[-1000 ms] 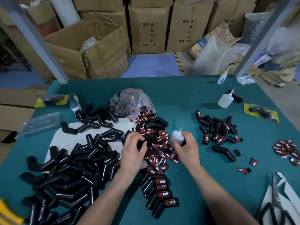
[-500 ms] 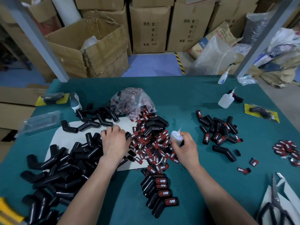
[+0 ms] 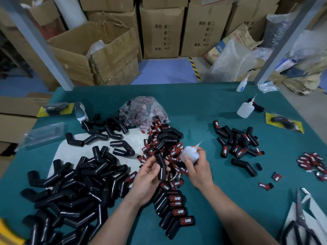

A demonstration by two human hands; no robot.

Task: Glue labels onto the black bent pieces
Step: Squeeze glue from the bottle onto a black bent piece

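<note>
Head view of a labelling station on a green table (image 3: 203,106). The left hand (image 3: 148,177) has its fingers curled round one black bent piece (image 3: 160,165), holding it roughly upright above the table, near the centre. No label shows on the faces of it that can be seen. Just to its right, the right hand (image 3: 198,171) grips a small translucent glue bottle (image 3: 189,153). The nozzle points up and to the right, away from the piece.

Directly beneath both hands lies a heap of loose red-and-black labels (image 3: 169,149). A large pile of unlabelled bent pieces (image 3: 70,188) fills the near left. A row of labelled pieces (image 3: 174,209) lies nearer the person, and a further labelled group (image 3: 237,142) sits to the right.

Judged step: glue is about to be applied to the held piece.

Likely faults:
- The nozzle must be tipped over towards the piece. A squeeze made too early or too hard could drop glue onto the loose labels below and stick them together.
- Excess glue could run onto the holding fingers.
- The piece looks smooth and rounded, so it may turn in the grip and the glue may land off the intended face.
- A label pressed onto a curved limb could sit skewed or lift at its edges.
</note>
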